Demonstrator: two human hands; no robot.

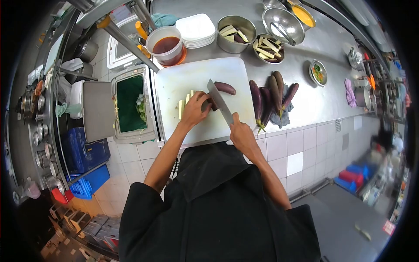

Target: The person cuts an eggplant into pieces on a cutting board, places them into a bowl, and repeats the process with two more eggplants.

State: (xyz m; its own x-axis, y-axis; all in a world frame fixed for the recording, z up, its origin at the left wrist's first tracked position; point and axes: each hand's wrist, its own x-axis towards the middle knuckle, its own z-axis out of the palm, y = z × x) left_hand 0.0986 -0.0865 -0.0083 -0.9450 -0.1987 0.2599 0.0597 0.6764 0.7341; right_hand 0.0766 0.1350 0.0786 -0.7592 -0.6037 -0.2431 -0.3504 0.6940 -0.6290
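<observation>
My right hand (241, 134) is wrapped round the handle of a cleaver (221, 103), its broad blade slanting over the white cutting board (174, 78). Fingers of my left hand (195, 110) are curled over a dark eggplant piece (212, 104) just left of the blade; most of that piece is hidden. On the blade's far side lies another eggplant length (225, 88), purple skin up. Pale cut eggplant strips (181, 108) rest beside my left fingers. Several whole eggplants (274, 94) lie right of the board, some on a grey cloth (286, 117).
Behind the board stand a tub of reddish-brown liquid (166, 46), stacked white lids (196, 29), a steel pot (236, 29) and a bowl (269, 49), both with eggplant strips. A small bowl (318, 73) sits farther right. A green-lined bin (131, 105) adjoins the board's left side.
</observation>
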